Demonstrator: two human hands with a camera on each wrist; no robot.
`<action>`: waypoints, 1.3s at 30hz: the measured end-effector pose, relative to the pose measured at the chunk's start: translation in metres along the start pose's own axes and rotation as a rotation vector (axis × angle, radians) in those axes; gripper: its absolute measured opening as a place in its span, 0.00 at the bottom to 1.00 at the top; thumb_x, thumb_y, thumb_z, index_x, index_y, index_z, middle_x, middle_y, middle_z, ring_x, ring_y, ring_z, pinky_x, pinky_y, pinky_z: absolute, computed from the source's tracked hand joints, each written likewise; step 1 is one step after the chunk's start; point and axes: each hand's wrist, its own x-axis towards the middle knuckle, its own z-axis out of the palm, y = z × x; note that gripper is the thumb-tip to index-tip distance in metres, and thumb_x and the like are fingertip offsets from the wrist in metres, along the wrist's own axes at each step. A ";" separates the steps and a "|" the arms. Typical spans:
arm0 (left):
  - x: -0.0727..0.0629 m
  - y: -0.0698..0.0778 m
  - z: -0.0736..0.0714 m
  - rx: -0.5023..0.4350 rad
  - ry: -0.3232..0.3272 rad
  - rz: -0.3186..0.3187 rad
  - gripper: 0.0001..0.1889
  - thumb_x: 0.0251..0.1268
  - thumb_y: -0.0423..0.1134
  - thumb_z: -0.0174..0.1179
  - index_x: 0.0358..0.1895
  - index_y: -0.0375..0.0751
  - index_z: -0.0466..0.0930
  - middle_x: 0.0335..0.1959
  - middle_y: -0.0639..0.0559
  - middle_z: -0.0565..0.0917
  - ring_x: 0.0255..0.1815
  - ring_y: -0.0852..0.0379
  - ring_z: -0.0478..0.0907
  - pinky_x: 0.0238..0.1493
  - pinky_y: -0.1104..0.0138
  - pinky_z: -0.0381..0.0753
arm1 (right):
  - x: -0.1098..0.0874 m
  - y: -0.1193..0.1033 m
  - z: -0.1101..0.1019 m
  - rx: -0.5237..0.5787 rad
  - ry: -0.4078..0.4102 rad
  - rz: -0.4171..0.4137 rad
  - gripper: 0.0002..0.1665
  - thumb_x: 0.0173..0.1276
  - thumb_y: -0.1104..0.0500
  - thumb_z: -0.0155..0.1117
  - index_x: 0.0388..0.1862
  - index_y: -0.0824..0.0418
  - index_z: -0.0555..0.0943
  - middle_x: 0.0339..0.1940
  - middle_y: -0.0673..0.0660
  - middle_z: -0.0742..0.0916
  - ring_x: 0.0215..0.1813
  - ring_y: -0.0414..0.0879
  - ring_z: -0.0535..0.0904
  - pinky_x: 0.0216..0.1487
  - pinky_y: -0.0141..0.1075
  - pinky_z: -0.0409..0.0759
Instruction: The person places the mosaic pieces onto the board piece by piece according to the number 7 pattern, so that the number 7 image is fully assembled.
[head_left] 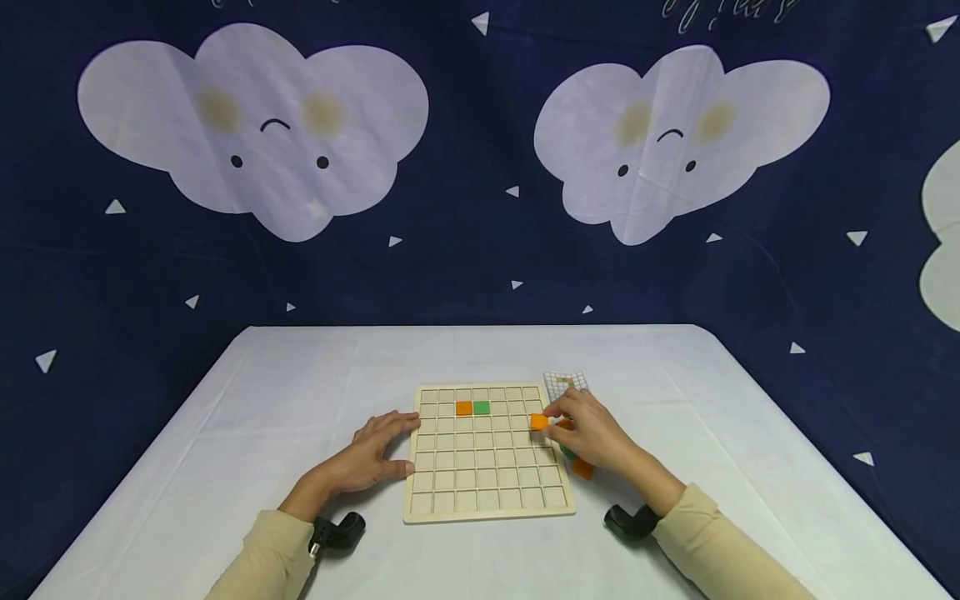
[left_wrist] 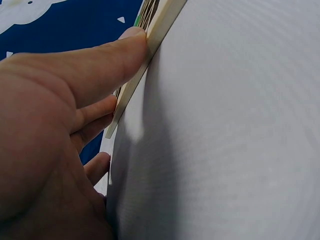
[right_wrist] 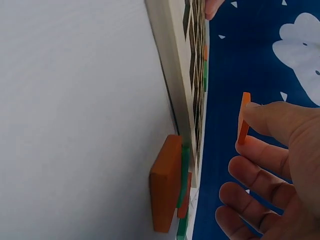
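Note:
A light wooden grid board (head_left: 489, 516) lies on the table, with one orange tile (head_left: 464, 407) and one green tile (head_left: 482, 407) side by side in its second row. My left hand (head_left: 367, 457) rests against the board's left edge, fingers and thumb stretched out, the thumb touching the rim (left_wrist: 161, 30) in the left wrist view. Between thumb and index finger my right hand (head_left: 592, 429) pinches an orange square tile (right_wrist: 243, 118), held above the right side of the board. The other fingers of that hand are loosely bent.
Loose orange tiles (right_wrist: 166, 185) and green tiles (right_wrist: 184, 170) lie in a pile by the board's right edge, partly under my right hand. A small printed grid card (head_left: 562, 382) sits at the board's far right corner. Behind the white table (head_left: 360, 358) hangs a dark blue cloud-patterned cloth (head_left: 465, 275).

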 end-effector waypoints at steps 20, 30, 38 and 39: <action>0.001 -0.003 0.001 0.018 0.002 0.022 0.36 0.58 0.48 0.64 0.69 0.44 0.63 0.74 0.43 0.58 0.75 0.35 0.45 0.68 0.34 0.43 | 0.009 -0.008 0.007 0.010 0.006 -0.065 0.09 0.59 0.58 0.67 0.39 0.55 0.82 0.38 0.49 0.82 0.45 0.43 0.75 0.43 0.34 0.79; 0.001 -0.002 0.001 0.006 0.003 0.014 0.36 0.58 0.48 0.64 0.69 0.43 0.63 0.74 0.44 0.58 0.75 0.35 0.45 0.68 0.34 0.42 | 0.012 -0.012 0.009 -0.017 0.016 -0.081 0.11 0.58 0.56 0.67 0.41 0.54 0.83 0.39 0.47 0.82 0.45 0.43 0.75 0.44 0.37 0.75; 0.002 -0.003 0.002 0.007 0.006 0.007 0.36 0.57 0.49 0.64 0.69 0.44 0.63 0.74 0.45 0.59 0.76 0.36 0.44 0.69 0.34 0.41 | 0.014 -0.017 0.011 -0.016 0.014 -0.096 0.11 0.58 0.56 0.68 0.40 0.56 0.83 0.37 0.49 0.82 0.44 0.43 0.74 0.45 0.38 0.74; 0.002 -0.003 0.002 0.007 0.006 0.006 0.36 0.57 0.49 0.64 0.69 0.44 0.63 0.74 0.45 0.59 0.76 0.36 0.44 0.69 0.34 0.41 | 0.015 -0.017 0.011 -0.022 0.016 -0.105 0.11 0.58 0.56 0.68 0.40 0.56 0.83 0.37 0.49 0.82 0.44 0.43 0.74 0.44 0.37 0.74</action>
